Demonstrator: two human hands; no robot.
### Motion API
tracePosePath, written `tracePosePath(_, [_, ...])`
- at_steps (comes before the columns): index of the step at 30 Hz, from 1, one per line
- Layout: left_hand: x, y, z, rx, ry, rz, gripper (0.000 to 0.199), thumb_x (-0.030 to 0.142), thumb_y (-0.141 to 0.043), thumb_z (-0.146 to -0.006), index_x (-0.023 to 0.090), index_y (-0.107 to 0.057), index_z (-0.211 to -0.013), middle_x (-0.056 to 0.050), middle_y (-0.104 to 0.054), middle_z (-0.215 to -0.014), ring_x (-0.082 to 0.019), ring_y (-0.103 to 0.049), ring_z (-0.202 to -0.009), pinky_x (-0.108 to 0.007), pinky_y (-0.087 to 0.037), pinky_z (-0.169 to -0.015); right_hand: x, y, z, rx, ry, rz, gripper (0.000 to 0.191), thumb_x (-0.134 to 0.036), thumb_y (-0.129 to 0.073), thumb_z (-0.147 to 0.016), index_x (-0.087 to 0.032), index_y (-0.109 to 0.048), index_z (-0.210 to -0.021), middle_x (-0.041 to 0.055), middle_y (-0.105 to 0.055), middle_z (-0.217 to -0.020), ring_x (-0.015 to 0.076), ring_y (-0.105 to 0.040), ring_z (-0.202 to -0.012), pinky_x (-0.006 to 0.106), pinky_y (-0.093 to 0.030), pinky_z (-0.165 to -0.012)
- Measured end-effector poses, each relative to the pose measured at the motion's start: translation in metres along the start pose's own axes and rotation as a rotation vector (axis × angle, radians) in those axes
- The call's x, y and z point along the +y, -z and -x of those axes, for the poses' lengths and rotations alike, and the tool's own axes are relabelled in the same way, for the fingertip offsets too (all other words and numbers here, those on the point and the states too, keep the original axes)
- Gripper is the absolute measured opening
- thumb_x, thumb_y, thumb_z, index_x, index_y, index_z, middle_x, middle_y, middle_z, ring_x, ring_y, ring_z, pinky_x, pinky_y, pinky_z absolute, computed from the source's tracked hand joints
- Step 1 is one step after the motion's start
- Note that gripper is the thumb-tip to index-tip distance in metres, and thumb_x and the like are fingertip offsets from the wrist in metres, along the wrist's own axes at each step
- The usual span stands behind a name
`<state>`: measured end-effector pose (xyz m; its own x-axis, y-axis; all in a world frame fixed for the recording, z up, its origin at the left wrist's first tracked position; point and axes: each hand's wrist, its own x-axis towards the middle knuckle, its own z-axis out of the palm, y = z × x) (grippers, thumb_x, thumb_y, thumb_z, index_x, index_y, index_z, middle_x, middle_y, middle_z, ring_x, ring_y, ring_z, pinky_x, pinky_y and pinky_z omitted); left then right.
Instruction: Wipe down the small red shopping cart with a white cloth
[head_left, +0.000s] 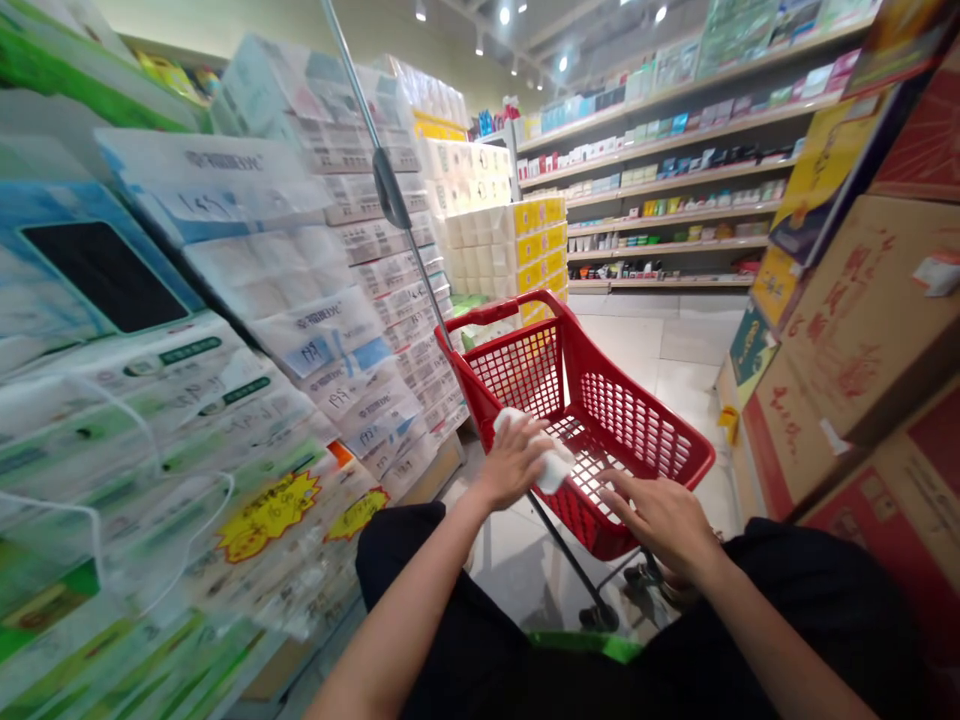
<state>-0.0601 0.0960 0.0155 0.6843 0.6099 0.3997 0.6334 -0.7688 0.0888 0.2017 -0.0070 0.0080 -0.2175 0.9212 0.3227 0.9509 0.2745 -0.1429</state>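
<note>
A red plastic shopping cart (637,390) with lattice walls stands before my knees. Nothing lies in the visible part of its basket. My left hand (514,460) presses a folded white cloth or tissue (556,467) against the cart's near left rim; which of the two it is I cannot tell. The fingers lie over the white piece, which shows at both sides of them. My right hand (660,520) is over the near right part of the basket, fingers apart and holding nothing. Whether it touches the rim is unclear.
Stacked tissue packs (300,300) rise at left, with a phone (109,275) and a white cable lying on them. A metal pole (356,90) slants up from the cart. Cardboard boxes (847,330) line the right side. Stocked shelves (675,170) fill the back.
</note>
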Motion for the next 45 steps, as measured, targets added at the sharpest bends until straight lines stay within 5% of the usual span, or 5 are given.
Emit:
tracePosePath(12, [-0.15,0.045,-0.041,0.148,0.368,-0.108,0.035,0.035,-0.033,-0.101,0.023,-0.059,-0.119,-0.001,-0.009,-0.166,-0.027,-0.005,-0.154,-0.05,-0.014,-0.125,-0.012,0.002,-0.001,0.033,-0.001,-0.054,0.042,-0.051,-0.03,-0.102,-0.028,-0.065,-0.109,0.0003,-0.075,-0.087,0.0188,-0.067,-0.077,0.032,-0.038,-0.071])
tracePosePath(17, [-0.12,0.022,-0.037,0.225,0.404,-0.04,0.03,0.032,-0.034,-0.1,0.02,-0.058,-0.112,-0.002,-0.005,-0.166,-0.026,0.001,-0.154,-0.051,-0.014,-0.125,-0.024,-0.002,0.002,0.036,-0.012,-0.105,0.043,-0.048,-0.028,-0.103,-0.027,-0.066,-0.103,0.0004,-0.074,-0.084,0.0174,-0.067,-0.078,0.032,-0.037,-0.073])
tracePosePath(28, [0.077,0.0,0.042,0.068,0.214,0.309,0.037,0.04,-0.032,-0.102,0.027,-0.053,-0.129,0.0,-0.003,-0.167,-0.027,-0.004,-0.153,-0.053,-0.02,-0.123,-0.04,-0.013,-0.002,0.165,0.082,-0.076,0.045,-0.045,-0.031,-0.103,-0.022,-0.065,-0.12,0.0081,-0.075,-0.104,0.0183,-0.069,-0.088,0.031,-0.043,-0.076])
tracePosePath(40, [-0.057,0.009,-0.018,0.142,0.297,0.198,0.042,0.037,-0.025,-0.103,0.022,-0.062,-0.115,-0.001,-0.013,-0.165,-0.023,-0.007,-0.153,-0.051,-0.016,-0.124,0.02,0.003,0.003,0.122,0.21,-0.022,0.053,-0.058,-0.049,-0.093,-0.025,-0.055,-0.134,0.0068,-0.07,-0.113,0.0244,-0.061,-0.107,0.044,-0.037,-0.102])
tracePosePath(45, [-0.062,0.001,-0.02,0.178,0.327,0.196,0.038,0.034,-0.028,-0.103,0.021,-0.06,-0.118,-0.003,-0.008,-0.166,-0.024,-0.005,-0.154,-0.053,-0.016,-0.124,0.051,-0.004,-0.002,0.153,0.222,0.05,0.053,-0.069,-0.054,-0.085,-0.021,-0.065,-0.106,0.0082,-0.069,-0.105,0.0258,-0.06,-0.101,0.044,-0.037,-0.101])
